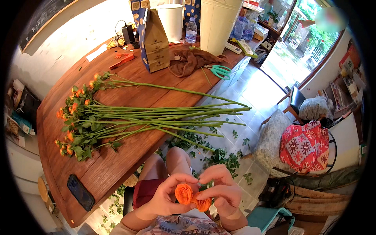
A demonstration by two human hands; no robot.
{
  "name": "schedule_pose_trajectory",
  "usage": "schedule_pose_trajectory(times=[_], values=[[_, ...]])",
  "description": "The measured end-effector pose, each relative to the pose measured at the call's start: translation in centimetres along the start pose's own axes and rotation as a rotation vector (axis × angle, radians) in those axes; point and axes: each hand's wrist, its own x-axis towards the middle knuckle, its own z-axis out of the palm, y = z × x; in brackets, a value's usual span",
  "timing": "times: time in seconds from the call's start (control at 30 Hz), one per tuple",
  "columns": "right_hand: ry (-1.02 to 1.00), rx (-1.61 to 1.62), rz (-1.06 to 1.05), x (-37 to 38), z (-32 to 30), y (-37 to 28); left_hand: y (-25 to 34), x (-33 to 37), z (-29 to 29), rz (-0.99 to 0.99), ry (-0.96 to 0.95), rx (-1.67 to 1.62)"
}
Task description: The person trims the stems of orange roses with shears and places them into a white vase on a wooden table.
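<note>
Above my lap, my left hand is closed around an orange rose, whose bloom faces up between thumb and fingers. A second orange rose bloom touches it on the right. My right hand is curled over that second bloom, thumb and fingers pressed at its edge; what exactly they pinch is hidden. The stems below both blooms do not show. On the wooden table lies a bundle of long green rose stems, orange flower heads at the left, bare stem ends jutting past the table edge.
Fallen leaves litter the tiled floor. A phone lies near the table's front corner. Farther back stand a paper bag, a cream bucket and a water bottle, with green-handled scissors by a brown cloth.
</note>
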Motion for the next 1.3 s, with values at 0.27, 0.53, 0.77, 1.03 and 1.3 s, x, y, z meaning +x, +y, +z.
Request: schedule_pose_trajectory(times=[0.27, 0.53, 0.77, 1.03, 1.3], values=[[-0.061, -0.219, -0.002, -0.5, 0.2, 0.3, 0.0, -0.1, -0.3, 0.010, 0.034, -0.053], [-0.064, -0.297, -0.063, -1.1, 0.6, 0.1, -0.1, -0.1, 0.4, -0.012, 0.112, -0.033], [0.038, -0.033, 0.038, -2.3, 0.2, 0.9, -0.2, 0.0, 0.7, 0.017, 0.127, -0.004], [0.302, 0.655, 0.351, -3.6, 1.8, 1.5, -0.4, -0.2, 0.4, 0.002, 0.168, 0.065], [0.296, 0.659, 0.309, -3.3, 2.0, 1.4, -0.3, -0.3, 0.5, -0.055, 0.194, 0.112]])
